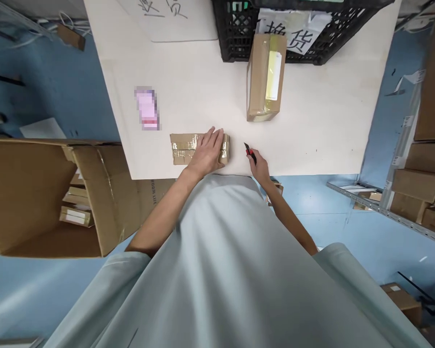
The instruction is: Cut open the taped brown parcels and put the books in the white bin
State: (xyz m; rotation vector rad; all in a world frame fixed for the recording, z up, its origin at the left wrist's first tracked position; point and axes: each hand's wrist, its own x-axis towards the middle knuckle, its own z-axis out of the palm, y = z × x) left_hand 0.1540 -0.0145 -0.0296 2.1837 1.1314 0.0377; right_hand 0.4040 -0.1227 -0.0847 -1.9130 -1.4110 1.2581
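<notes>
A small cardboard box (183, 150) wrapped in shiny tape lies lengthwise near the table's front edge. Across its right part rests my left hand (207, 153), fingers over the far edge and thumb at the near edge, holding it against the table. My right hand (260, 169) is closed round a red and black utility knife (252, 155), just right of the box and apart from it. The knife's dark blade points up and left. Farther back stands a taller taped cardboard carton (258, 79) with a pale label, in front of a black plastic crate (235, 41).
The white table (311, 116) carries a blurred pink item (148, 108) at left and handwriting at the back. A large open carton (29, 193) with several small boxes stands at lower left. Shelving (387, 212) with cardboard boxes (418, 186) is on the right.
</notes>
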